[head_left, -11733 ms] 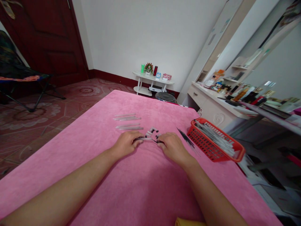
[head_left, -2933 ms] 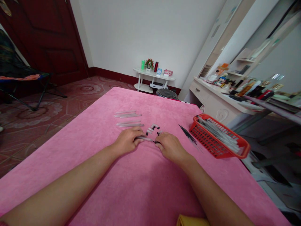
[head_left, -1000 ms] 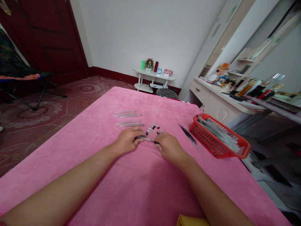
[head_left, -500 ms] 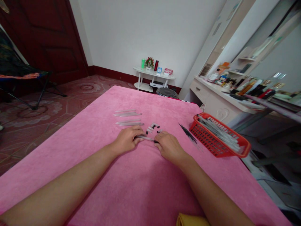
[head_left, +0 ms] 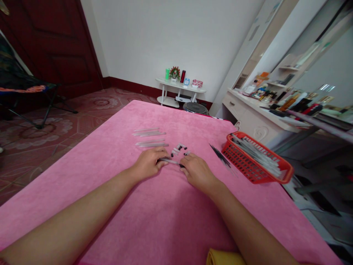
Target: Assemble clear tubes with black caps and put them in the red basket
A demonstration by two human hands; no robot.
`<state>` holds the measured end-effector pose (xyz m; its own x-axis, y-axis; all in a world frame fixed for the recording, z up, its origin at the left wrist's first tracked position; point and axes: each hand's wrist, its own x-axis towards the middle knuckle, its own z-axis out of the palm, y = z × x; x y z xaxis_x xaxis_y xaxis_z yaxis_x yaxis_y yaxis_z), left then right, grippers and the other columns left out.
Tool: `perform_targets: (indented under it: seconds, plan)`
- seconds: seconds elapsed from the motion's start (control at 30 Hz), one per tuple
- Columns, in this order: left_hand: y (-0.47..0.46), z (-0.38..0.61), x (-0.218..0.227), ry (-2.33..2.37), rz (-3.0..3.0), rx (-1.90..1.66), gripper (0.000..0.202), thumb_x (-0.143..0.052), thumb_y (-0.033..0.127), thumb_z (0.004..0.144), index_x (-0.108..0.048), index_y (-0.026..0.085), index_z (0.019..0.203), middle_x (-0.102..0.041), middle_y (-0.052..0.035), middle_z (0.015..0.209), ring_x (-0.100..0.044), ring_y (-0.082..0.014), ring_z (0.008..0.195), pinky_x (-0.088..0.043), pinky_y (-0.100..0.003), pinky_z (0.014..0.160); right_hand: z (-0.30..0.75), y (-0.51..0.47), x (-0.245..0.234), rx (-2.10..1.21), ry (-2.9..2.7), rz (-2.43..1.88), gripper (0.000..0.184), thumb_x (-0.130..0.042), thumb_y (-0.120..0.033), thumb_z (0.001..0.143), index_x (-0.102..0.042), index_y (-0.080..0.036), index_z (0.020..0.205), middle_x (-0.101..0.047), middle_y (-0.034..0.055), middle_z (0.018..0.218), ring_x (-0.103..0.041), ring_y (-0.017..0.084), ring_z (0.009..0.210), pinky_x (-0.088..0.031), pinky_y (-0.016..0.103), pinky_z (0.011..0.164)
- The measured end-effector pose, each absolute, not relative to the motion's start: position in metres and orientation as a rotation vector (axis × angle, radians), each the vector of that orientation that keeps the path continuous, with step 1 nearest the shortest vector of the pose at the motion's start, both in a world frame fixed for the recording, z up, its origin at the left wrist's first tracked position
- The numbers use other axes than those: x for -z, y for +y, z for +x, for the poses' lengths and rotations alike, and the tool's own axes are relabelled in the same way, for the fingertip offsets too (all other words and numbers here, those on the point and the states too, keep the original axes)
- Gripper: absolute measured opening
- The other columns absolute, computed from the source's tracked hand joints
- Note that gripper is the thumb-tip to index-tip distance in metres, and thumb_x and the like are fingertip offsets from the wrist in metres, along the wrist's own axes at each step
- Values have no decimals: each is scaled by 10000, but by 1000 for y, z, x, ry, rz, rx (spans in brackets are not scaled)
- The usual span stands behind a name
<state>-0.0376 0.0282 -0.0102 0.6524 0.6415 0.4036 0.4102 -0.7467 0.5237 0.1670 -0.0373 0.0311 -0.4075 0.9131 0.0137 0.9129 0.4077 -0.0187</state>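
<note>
A slim pen (head_left: 171, 161) with a pale barrel and a dark end spans the gap between my two hands, just above the pink cloth. My left hand (head_left: 147, 162) is closed around its left part. The fingers of my right hand (head_left: 198, 170) pinch the dark end on the right. Beyond the hands lie several small black and clear pen pieces (head_left: 176, 151). Farther left are several pale pen barrels (head_left: 151, 144) in rows. Thin black refills (head_left: 220, 155) lie in a bunch to the right of my right hand.
An orange-red plastic basket (head_left: 242, 165) full of pale pen barrels stands near the right edge of the pink-covered table (head_left: 154, 228). Something yellow and folded (head_left: 224, 257) lies at the near edge. A dresser (head_left: 259, 114) with bottles is beyond the basket.
Hardly anything differs. Both hands keep their hold on the pen in nearly the same place; the view has shifted very slightly.
</note>
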Motion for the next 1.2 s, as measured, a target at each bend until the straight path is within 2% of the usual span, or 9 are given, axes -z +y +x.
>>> perform_targets:
  seconds: [0.17,0.47,0.8,1.2]
  plan:
    - [29,-38,11,837,2491,-817,229,-589,152,817,-692,225,1008,-670,-52,1001,-591,-222,1084,-489,-314,850,167,-37,-31,-10,-2619,-1697,130,-558,-213,869,-647,-149,940,-655,99,1003,-529,224,1011,-391,312,870]
    - [28,-37,10,846,2488,-807,216,-589,160,822,-691,216,1004,-667,-47,982,-619,-193,940,-488,-303,811,166,-37,-32,-30,-2621,-1716,134,-553,-206,871,-653,-145,937,-653,107,987,-531,218,1003,-386,309,871]
    - [28,-38,10,840,2479,-808,212,-590,166,824,-695,222,999,-667,-47,975,-596,-211,1041,-478,-309,849,167,-37,-32,14,-2609,-1684,108,-566,-212,867,-647,-149,901,-651,86,958,-536,204,958,-387,295,829]
    - [29,-37,10,848,2473,-804,214,-589,161,824,-695,225,998,-668,-42,981,-609,-200,1012,-486,-307,835,167,-36,-29,27,-2613,-1674,111,-562,-214,869,-646,-151,905,-655,88,960,-536,209,959,-389,298,835]
